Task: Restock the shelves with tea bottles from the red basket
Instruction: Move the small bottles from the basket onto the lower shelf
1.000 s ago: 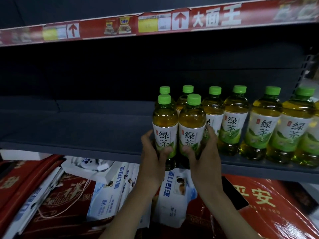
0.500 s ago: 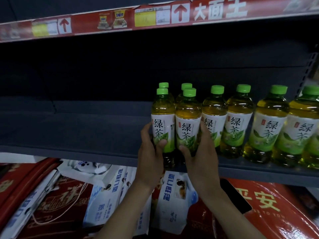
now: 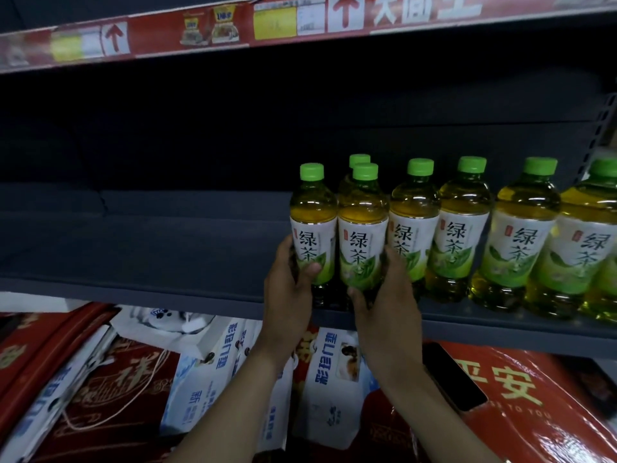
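Two green-capped tea bottles stand side by side at the front of the dark grey shelf (image 3: 150,252). My left hand (image 3: 288,292) wraps the left tea bottle (image 3: 312,222) low on its label. My right hand (image 3: 389,295) grips the right tea bottle (image 3: 362,228) from its right side. A third bottle's cap (image 3: 360,159) shows just behind them. To the right runs a row of several more tea bottles (image 3: 521,235) on the same shelf. The red basket is not in view.
The shelf's left half is bare. A red price strip (image 3: 233,28) edges the shelf above. Below lie white-and-blue cartons (image 3: 213,369), red gift boxes (image 3: 521,406), a dark phone (image 3: 450,375) and a white cable.
Both hands have pushed the two bottles a little deeper onto the shelf, closer to the row. The view has shifted slightly left.
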A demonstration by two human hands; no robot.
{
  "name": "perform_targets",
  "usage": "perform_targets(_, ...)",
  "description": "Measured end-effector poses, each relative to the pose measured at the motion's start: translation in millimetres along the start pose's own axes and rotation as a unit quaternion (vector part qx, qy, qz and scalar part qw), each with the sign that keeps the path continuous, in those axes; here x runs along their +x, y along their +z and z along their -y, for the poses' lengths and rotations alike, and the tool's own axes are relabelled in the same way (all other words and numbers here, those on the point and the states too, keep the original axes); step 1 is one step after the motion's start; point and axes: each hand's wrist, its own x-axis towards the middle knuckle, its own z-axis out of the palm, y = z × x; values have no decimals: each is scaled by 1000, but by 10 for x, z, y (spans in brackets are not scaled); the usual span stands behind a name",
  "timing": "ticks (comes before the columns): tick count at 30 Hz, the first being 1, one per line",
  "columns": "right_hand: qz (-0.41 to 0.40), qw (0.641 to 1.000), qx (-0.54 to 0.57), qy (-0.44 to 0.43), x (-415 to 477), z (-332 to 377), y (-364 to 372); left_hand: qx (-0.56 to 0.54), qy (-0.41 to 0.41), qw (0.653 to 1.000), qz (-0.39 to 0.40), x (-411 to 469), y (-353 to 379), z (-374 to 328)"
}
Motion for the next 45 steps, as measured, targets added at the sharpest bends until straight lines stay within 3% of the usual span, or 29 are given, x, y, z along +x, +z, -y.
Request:
perform_targets(7,-6,999,-33,5,11,1,-1,-25,-41,997,67,51,-97,67)
perform_targets(10,-15,999,-23,19,16,-19,4,-84,-138,987,-19,194,-203,114)
perform_targets(12,-24,999,-16,23,-19,-37,15,-2,-179,982,-53,469,-274,190)
perform_targets(14,-31,999,-18,26,-60,-49,43,62,-220,973,24,733,-242,191)
perform_targets(18,-36,999,-33,23,-100,-95,115,90,-274,938,192,1030,8,117)
perform_targets(23,-50,998,-31,18,-117,-163,125,57,-323,935,133,1337,205,390)
perform_targets(28,-9,999,-27,36,-121,-202,89,9,-377,920,107,1431,97,576)
perform_targets(33,1,998,-50,47,-126,-110,83,-76,-322,942,-53,1019,-215,353)
perform_targets(36,-17,997,-62,44,-133,-79,65,-139,-248,954,-95,732,-424,251)
perform_targets(40,7,995,-87,40,-113,-13,2,-76,-151,981,-93,395,-605,41)
perform_targets(45,78,988,-129,38,8,101,-183,-15,-102,993,-50,-15,-647,-170)
